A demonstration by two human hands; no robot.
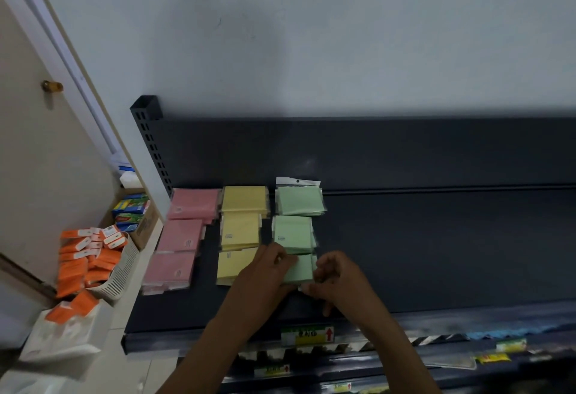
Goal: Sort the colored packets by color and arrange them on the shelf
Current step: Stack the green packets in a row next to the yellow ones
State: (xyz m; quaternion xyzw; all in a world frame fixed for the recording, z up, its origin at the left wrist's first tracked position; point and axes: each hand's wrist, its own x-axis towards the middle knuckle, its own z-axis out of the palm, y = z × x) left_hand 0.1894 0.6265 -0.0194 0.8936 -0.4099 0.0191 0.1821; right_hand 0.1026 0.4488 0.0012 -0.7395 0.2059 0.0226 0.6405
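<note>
Judging from the shelf (405, 253), I am near the end of the sort: three colour columns run front to back left of centre in the frame, pink packets (184, 237) on the left, yellow packets (241, 225) in the middle, green packets (296, 216) on the right, each about three piles deep. My left hand (265, 272) and right hand (336, 275) both curl their fingers onto the nearest green packet (300, 270), pinching its two sides as it lies at the front of the green column. I see no loose packets waiting elsewhere on the shelf, so I judge only squaring this last pile remains.
</note>
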